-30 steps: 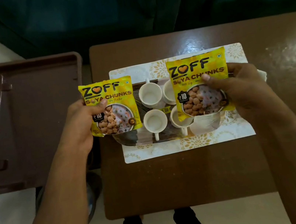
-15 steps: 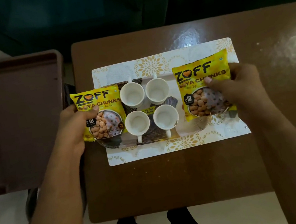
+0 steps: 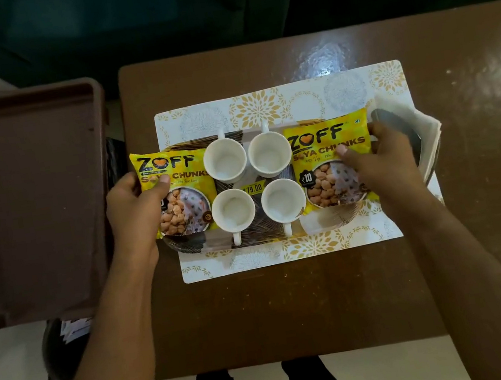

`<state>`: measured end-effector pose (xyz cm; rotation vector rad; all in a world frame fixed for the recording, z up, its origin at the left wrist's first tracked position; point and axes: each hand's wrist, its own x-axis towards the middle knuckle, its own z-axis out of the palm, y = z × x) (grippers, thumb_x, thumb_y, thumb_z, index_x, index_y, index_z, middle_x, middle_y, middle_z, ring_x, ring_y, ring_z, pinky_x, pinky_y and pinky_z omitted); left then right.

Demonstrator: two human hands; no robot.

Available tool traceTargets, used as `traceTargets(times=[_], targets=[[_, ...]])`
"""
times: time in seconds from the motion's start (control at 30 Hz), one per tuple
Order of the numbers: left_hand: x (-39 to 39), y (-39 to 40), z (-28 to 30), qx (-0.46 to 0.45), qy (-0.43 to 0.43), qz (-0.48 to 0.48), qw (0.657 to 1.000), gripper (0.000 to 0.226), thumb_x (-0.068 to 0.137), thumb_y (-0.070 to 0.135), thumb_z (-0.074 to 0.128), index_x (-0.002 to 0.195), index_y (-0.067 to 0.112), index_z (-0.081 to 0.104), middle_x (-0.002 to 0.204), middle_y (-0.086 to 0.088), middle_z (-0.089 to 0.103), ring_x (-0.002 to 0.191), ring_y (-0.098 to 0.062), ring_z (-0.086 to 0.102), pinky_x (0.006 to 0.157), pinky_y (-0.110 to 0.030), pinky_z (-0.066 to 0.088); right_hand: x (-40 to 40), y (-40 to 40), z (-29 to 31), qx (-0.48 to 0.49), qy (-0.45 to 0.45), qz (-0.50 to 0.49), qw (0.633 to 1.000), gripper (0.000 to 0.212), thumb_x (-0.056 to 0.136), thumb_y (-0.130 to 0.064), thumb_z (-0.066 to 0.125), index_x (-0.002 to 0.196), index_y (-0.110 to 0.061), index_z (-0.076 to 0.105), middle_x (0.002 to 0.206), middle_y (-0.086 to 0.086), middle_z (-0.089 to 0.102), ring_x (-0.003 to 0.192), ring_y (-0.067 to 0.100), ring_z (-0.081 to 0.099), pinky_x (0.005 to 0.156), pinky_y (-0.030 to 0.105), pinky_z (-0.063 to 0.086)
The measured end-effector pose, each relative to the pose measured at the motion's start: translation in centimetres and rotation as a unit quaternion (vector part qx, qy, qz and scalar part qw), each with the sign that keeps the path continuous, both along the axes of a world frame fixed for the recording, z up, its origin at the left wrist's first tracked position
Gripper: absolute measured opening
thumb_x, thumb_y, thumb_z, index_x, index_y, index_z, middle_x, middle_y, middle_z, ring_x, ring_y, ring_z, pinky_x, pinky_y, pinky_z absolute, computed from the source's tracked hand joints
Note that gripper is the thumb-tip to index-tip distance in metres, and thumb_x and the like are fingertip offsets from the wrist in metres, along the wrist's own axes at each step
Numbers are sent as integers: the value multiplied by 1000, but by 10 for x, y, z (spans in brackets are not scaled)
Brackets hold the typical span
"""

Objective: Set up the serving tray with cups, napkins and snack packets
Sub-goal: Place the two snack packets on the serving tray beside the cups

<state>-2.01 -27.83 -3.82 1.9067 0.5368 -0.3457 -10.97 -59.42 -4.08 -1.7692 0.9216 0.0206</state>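
Observation:
A dark patterned serving tray [image 3: 259, 232] lies on a white and gold floral placemat [image 3: 262, 107]. Several white cups [image 3: 225, 161] stand in a two-by-two block at its middle. My left hand [image 3: 134, 208] grips a yellow soya chunks packet [image 3: 181, 189] lying over the tray's left end. My right hand [image 3: 380, 166] grips a matching yellow packet [image 3: 330, 160] lying over the tray's right end. Folded white napkins [image 3: 421, 136] stick out at the tray's right edge, partly hidden by my right hand.
The placemat lies on a brown wooden table [image 3: 294, 307]. A brown plastic bin [image 3: 27, 199] stands open to the left, close to the table's left edge. Dark curtain hangs behind. My legs show below the table's front edge.
Both hands have lowered their packets from in front of the cups down onto the tray's two ends, moving apart. All the cups now show.

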Motion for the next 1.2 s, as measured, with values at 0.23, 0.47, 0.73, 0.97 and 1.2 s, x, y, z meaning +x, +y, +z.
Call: traceTargets(times=[0.23,0.47,0.73,0.97,1.2], targets=[[-5,1,-5,28,-36,3,999,12,90,25,73,100,24,77,98,2,80,93,-20,77,90,-54,62,-2,8,0,-119,9,37,992,51,88,-14,78,134,-17,55,106,-4,67,88,5,62,75,9,49],[-7,1,-7,43,-42,-5,998,15,87,32,71,101,27,76,97,3,79,93,-19,76,91,-54,61,-4,18,-5,-179,21,43,983,56,90,-16,75,141,-17,51,126,2,68,116,20,64,101,39,53],[-7,-2,-11,60,-58,-12,996,17,76,50,68,93,55,70,108,2,75,100,-17,73,93,-51,60,-5,22,-13,-216,37,48,974,57,86,-23,78,138,-17,55,127,9,67,119,30,63,99,53,53],[-4,6,-28,78,-54,-16,995,33,73,57,67,105,50,70,116,-2,71,105,-21,71,96,-52,58,-5,23,-20,-227,43,46,972,59,85,-26,78,139,-18,54,126,9,67,119,30,64,99,53,54],[-11,3,-25,117,-74,-30,990,42,74,57,66,111,37,68,116,-2,70,102,-19,70,94,-51,59,-8,24,-22,-269,55,55,960,65,89,-27,76,145,-8,49,137,15,59,132,33,51,105,46,45]])
